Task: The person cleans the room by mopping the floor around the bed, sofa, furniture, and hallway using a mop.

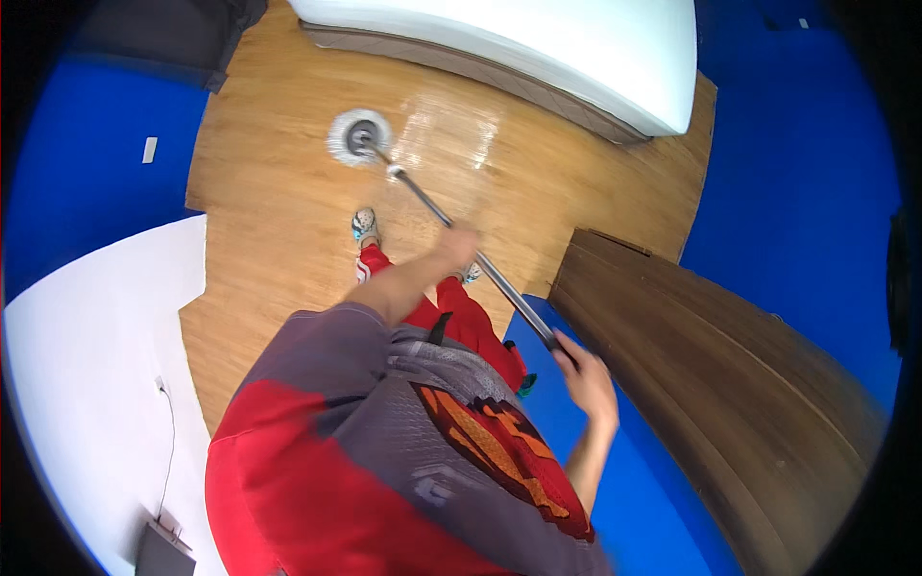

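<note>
My left hand [457, 245] is closed around the middle of a metal mop pole [428, 201]. Farther up the pole, near its end by my right side, my right hand [591, 381] grips the dark handle. The pole slants away from me to a round spin mop head [359, 137], with pale fibres fanned around a grey disc. It lies on the wood-look floor [266, 173], beyond my left shoe [364, 223]. To the right of the mop head, shiny patches [446, 129] show on the floor.
A bed with a white mattress [547, 43] and brown base [468, 75] stands ahead. Brown wooden furniture [691, 360] is close on my right. Blue walls [785, 158] flank the room, and a white wall [94, 345] with a cord [171, 439] is on the left. Dark fabric-like furniture [158, 36] sits far left.
</note>
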Demonstrator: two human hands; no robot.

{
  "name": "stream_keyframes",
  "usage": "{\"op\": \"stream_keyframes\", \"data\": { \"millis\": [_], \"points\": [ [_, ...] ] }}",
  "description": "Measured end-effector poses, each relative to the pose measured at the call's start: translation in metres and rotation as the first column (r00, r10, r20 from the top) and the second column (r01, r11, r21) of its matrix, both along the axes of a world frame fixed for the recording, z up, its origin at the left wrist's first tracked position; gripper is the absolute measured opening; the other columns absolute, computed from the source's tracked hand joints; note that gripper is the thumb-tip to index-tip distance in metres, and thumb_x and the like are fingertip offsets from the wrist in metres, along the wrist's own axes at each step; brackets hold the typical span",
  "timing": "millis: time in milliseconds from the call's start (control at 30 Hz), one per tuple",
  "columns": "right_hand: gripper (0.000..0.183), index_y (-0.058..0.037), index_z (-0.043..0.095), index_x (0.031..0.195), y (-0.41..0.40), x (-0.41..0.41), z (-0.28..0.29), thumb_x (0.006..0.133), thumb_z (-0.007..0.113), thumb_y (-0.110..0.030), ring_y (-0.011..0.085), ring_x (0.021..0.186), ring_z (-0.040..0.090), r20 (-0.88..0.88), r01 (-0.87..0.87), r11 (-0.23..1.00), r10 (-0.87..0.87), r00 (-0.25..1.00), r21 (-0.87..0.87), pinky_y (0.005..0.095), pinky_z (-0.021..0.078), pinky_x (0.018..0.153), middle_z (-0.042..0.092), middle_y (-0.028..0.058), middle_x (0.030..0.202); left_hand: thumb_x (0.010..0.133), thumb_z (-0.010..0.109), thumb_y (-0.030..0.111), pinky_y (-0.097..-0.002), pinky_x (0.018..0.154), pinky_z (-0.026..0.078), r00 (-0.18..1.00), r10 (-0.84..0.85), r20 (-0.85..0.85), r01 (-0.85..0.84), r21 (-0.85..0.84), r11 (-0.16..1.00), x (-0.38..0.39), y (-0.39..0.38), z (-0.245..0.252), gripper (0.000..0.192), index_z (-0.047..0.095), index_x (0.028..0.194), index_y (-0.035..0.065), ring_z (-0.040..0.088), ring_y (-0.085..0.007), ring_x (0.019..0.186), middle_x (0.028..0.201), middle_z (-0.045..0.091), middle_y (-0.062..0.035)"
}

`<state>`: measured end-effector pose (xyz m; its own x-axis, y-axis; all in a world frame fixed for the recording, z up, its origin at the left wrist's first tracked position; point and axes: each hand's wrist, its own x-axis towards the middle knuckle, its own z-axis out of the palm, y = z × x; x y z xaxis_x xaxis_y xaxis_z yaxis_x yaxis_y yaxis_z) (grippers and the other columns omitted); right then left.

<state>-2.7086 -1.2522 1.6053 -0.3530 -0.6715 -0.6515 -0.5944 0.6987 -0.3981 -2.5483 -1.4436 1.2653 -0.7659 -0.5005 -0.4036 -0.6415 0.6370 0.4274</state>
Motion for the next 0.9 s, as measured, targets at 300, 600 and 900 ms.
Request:
{"op": "stream_keyframes", "data": {
  "millis": [300, 600, 900],
  "points": [
    [0.040, -0.0011, 0.068, 0.120, 0.079, -0.014, 0.192, 0.082, 0.076, -0.012, 0.0139, 0.075, 0.069, -0.490, 0.668, 0.704, -0.506, 0.710, 0.240, 0.0285, 0.0530, 0.070, 0.074, 0.0179, 0.089, 0.074, 0.067, 0.022, -0.0471, 0.086, 0.052, 0.800, -0.355, -0.484, 0.556, 0.374, 0.742, -0.206, 0.143, 0.160, 0.024, 0.072, 0.095, 0.0118, 0.061, -0.0349, 0.105, 0.101, 0.069, -0.0117],
    [0.040, -0.0097, 0.068, 0.119, -0.018, 0.001, 0.131, 0.082, 0.074, -0.024, 0.0384, 0.078, 0.067, -0.105, -0.046, 0.999, 0.045, 0.993, -0.008, 0.0435, 0.0515, 0.069, 0.069, 0.0196, 0.083, 0.070, 0.071, 0.021, -0.0505, 0.071, 0.048, 0.859, -0.038, -0.511, 0.184, 0.238, 0.954, -0.006, 0.020, 0.091, 0.018, 0.063, 0.079, 0.0066, 0.062, -0.0388, 0.080, 0.078, 0.062, -0.0170],
    [0.041, -0.0215, 0.061, 0.133, 0.048, 0.010, 0.047, 0.092, 0.064, -0.023, 0.0384, 0.100, 0.064, -0.014, 0.158, 0.965, -0.159, 0.987, 0.211, 0.0439, 0.0495, 0.087, 0.068, 0.0183, 0.109, 0.080, 0.067, 0.028, -0.0475, 0.090, 0.052, 0.972, -0.215, 0.100, 0.176, 0.305, 0.936, -0.017, 0.038, 0.045, 0.023, 0.070, 0.098, 0.0134, 0.062, -0.0353, 0.103, 0.107, 0.065, -0.0152]
  ]
}}
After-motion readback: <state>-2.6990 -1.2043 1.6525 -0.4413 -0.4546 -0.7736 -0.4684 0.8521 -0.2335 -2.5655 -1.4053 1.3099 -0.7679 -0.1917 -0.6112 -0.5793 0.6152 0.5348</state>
